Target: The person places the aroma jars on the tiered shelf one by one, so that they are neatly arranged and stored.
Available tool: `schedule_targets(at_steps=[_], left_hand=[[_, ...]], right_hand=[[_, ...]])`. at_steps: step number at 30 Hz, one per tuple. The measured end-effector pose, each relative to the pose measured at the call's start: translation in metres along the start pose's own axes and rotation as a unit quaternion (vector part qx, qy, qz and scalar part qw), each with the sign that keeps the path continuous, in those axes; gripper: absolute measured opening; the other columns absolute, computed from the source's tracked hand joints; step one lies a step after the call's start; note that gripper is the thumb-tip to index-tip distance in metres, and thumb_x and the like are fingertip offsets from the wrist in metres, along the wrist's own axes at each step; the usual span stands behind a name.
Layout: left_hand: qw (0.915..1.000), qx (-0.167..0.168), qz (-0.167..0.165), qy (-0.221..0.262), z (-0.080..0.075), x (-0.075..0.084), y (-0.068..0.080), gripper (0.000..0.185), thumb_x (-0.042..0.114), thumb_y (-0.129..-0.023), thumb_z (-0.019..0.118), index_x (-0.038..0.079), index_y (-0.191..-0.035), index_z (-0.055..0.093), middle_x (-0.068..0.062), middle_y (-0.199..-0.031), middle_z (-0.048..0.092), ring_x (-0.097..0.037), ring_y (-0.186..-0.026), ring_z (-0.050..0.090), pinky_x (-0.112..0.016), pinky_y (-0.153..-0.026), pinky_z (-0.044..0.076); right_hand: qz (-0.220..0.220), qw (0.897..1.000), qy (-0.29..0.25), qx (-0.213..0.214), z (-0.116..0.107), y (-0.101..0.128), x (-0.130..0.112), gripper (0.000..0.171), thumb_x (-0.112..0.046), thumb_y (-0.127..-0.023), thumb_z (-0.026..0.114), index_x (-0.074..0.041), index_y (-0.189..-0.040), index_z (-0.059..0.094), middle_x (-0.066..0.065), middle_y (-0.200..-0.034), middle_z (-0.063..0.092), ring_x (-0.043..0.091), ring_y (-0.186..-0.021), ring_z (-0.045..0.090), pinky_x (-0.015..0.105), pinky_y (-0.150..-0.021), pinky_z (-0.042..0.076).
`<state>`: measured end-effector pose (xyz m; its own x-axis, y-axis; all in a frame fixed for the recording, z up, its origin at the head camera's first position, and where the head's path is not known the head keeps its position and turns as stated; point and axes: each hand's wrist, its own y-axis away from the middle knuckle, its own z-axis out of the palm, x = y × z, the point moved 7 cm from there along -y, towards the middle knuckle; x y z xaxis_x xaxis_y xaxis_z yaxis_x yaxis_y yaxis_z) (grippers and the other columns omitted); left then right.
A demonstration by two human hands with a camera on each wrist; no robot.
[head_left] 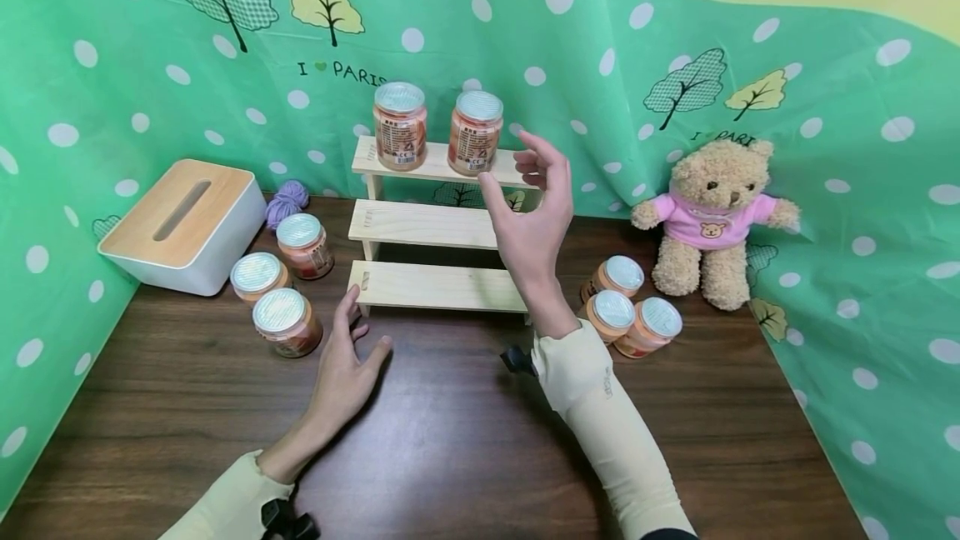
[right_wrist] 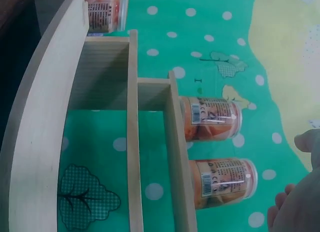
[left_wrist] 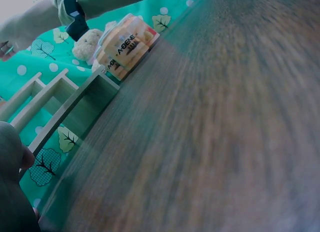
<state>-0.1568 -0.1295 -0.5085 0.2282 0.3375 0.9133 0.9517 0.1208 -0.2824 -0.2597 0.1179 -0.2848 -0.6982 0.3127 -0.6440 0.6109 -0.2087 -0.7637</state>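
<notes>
Two jars with orange contents and pale lids, a left jar and a right jar, stand upright on the top step of a three-step wooden rack. My right hand is raised in front of the rack's right side, near the right jar, its fingers loosely bent and thumb apart, holding nothing. In the right wrist view this right hand shows at the right edge, apart from both jars. My left hand hovers low at the rack's front left corner, beside a jar, fingers spread and gripping nothing.
Two more jars stand at the left, including one jar by purple yarn and a tissue box. Three jars cluster right of the rack, one jar in front. A teddy bear sits against the green curtain.
</notes>
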Motion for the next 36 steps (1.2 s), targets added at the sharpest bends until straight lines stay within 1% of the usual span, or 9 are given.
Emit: schedule_targets(at_steps=[4,5,9,12,14,20,26,31,36], left_hand=[[0.9998,-0.002,-0.019,-0.001,0.000,-0.002,0.000,0.092,0.003,-0.098,0.077,0.019,-0.175,0.029,-0.009,-0.178,0.038,-0.035,-0.150,0.051,-0.025,-0.117,0.052],[0.9998,-0.002,-0.022,-0.002,0.000,-0.001,0.000,0.091,0.003,-0.098,0.077,0.019,-0.174,0.029,-0.009,-0.177,0.038,-0.035,-0.150,0.051,-0.025,-0.117,0.052],[0.9999,0.000,-0.017,0.001,-0.001,0.011,0.000,0.089,0.001,-0.097,0.075,0.012,-0.173,0.031,-0.017,-0.175,0.040,-0.042,-0.146,0.054,-0.041,-0.117,0.055],[0.9999,-0.002,-0.013,0.002,-0.002,0.019,0.001,0.088,0.001,-0.097,0.074,0.007,-0.173,0.030,-0.022,-0.174,0.040,-0.048,-0.145,0.053,-0.052,-0.115,0.055],[0.9999,0.002,-0.011,-0.009,-0.002,0.020,0.001,0.088,0.001,-0.097,0.075,0.007,-0.173,0.031,-0.021,-0.173,0.041,-0.046,-0.143,0.055,-0.048,-0.114,0.056],[0.9999,0.007,0.004,-0.007,-0.002,0.013,0.001,0.088,0.001,-0.096,0.075,0.008,-0.173,0.032,-0.022,-0.172,0.042,-0.046,-0.143,0.055,-0.041,-0.112,0.057],[0.9999,0.009,0.000,-0.006,-0.002,0.007,0.001,0.089,0.002,-0.096,0.076,0.012,-0.173,0.032,-0.016,-0.174,0.041,-0.042,-0.145,0.055,-0.035,-0.113,0.057],[0.9999,0.003,-0.009,-0.002,-0.002,0.016,0.001,0.088,0.001,-0.096,0.074,0.006,-0.172,0.031,-0.021,-0.174,0.040,-0.046,-0.145,0.054,-0.048,-0.114,0.056],[0.9996,-0.005,-0.027,-0.002,-0.003,0.020,0.000,0.087,-0.003,-0.097,0.074,0.004,-0.172,0.030,-0.020,-0.176,0.037,-0.045,-0.149,0.051,-0.053,-0.117,0.054]], right_hand=[[-0.017,1.000,-0.002,0.001,-0.006,0.004,-0.004,0.050,-0.014,-0.093,0.086,-0.004,-0.139,0.070,0.020,-0.116,0.069,0.031,-0.108,0.063,0.038,-0.096,0.051],[-0.020,1.000,-0.003,0.001,-0.008,0.005,-0.005,0.050,-0.015,-0.093,0.085,-0.003,-0.139,0.069,0.021,-0.116,0.069,0.032,-0.108,0.063,0.038,-0.097,0.052],[-0.024,1.000,-0.007,-0.002,-0.013,0.009,-0.009,0.048,-0.017,-0.095,0.083,-0.001,-0.138,0.068,0.024,-0.116,0.068,0.035,-0.108,0.064,0.039,-0.099,0.052],[-0.020,1.000,-0.005,-0.007,-0.017,0.013,-0.010,0.046,-0.014,-0.094,0.082,-0.002,-0.137,0.068,0.026,-0.115,0.067,0.036,-0.107,0.064,0.039,-0.099,0.052],[-0.016,1.000,-0.002,-0.010,-0.020,0.016,-0.010,0.046,-0.012,-0.094,0.081,-0.002,-0.137,0.068,0.026,-0.114,0.067,0.038,-0.106,0.064,0.041,-0.099,0.052],[-0.012,1.000,-0.004,-0.009,-0.028,0.025,-0.008,0.044,-0.012,-0.095,0.081,0.002,-0.135,0.067,0.025,-0.112,0.067,0.039,-0.107,0.063,0.039,-0.101,0.053],[-0.019,0.999,-0.026,-0.013,-0.034,0.031,-0.009,0.041,-0.013,-0.097,0.078,0.004,-0.133,0.067,0.022,-0.111,0.067,0.032,-0.108,0.063,0.037,-0.100,0.051],[-0.027,0.999,-0.040,-0.025,-0.038,0.038,-0.011,0.039,-0.004,-0.098,0.075,0.008,-0.133,0.065,0.022,-0.114,0.066,0.028,-0.111,0.062,0.038,-0.100,0.050],[-0.030,0.998,-0.043,-0.024,-0.048,0.047,-0.011,0.039,0.001,-0.095,0.074,0.011,-0.131,0.064,0.012,-0.116,0.066,0.026,-0.112,0.063,0.036,-0.102,0.051]])
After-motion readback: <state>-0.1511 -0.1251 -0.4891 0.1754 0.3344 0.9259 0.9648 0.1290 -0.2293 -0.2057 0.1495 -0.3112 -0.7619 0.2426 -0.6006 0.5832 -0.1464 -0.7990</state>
